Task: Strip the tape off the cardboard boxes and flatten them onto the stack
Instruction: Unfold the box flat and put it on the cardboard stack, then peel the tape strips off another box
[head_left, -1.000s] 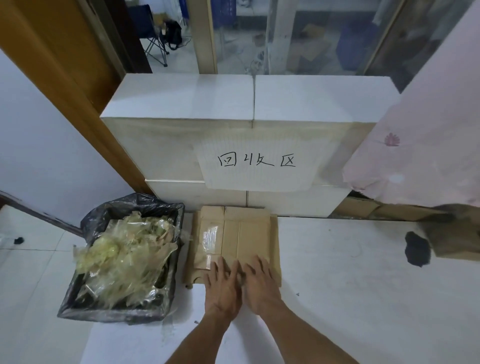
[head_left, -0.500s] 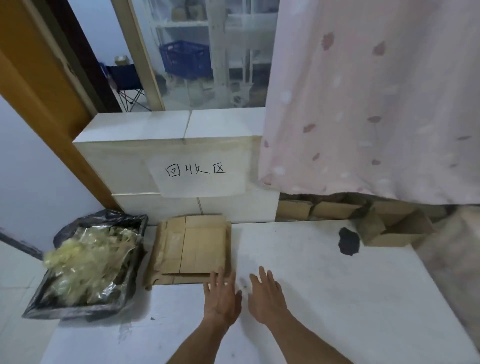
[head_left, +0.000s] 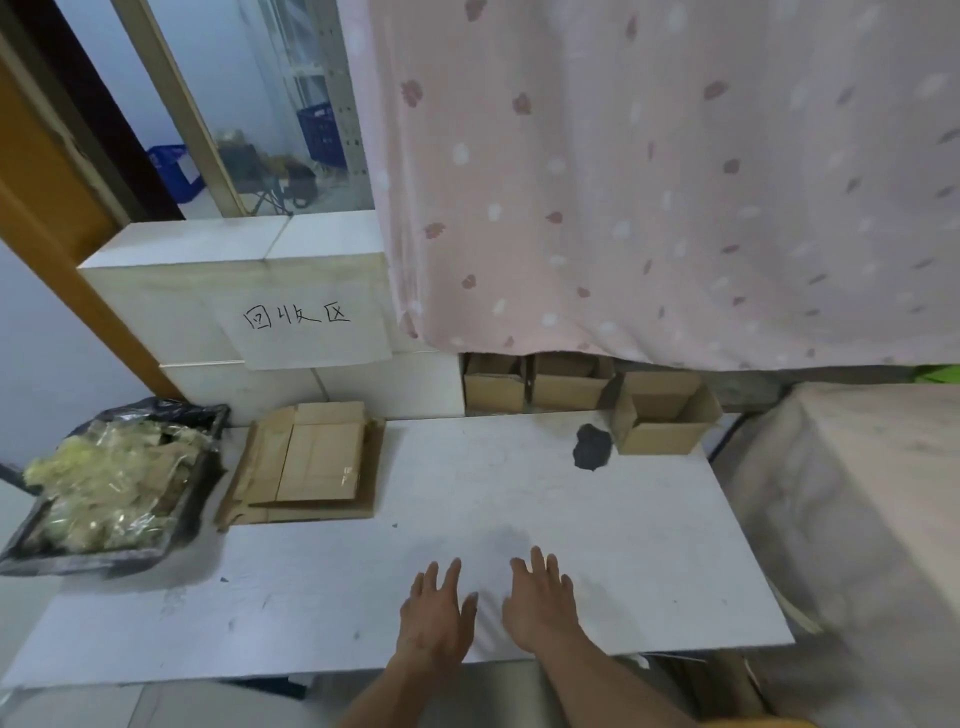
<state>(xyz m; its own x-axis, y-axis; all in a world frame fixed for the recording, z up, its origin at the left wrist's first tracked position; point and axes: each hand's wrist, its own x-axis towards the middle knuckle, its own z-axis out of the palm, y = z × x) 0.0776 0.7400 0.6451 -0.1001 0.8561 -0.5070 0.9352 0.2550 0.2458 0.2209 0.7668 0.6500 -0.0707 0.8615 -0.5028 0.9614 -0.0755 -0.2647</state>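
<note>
A stack of flattened cardboard (head_left: 311, 462) lies on the white table (head_left: 519, 499) at its back left. My left hand (head_left: 434, 610) and my right hand (head_left: 540, 603) hover palm down over the table's front middle, fingers spread, holding nothing, well apart from the stack. An opened cardboard box (head_left: 662, 421) stands at the table's back right corner. Two more cardboard boxes (head_left: 535, 384) sit behind the table under the curtain's hem.
A black-lined bin (head_left: 109, 488) full of crumpled clear tape stands left of the stack. White blocks with a handwritten paper sign (head_left: 301, 325) rise behind the stack. A pink curtain (head_left: 675, 182) hangs at the back right. A dark patch (head_left: 592, 447) marks the table.
Both hands have come off the flattened stack and drawn back toward the table's front. The view has swung right, bringing the curtain and the upright boxes into sight.
</note>
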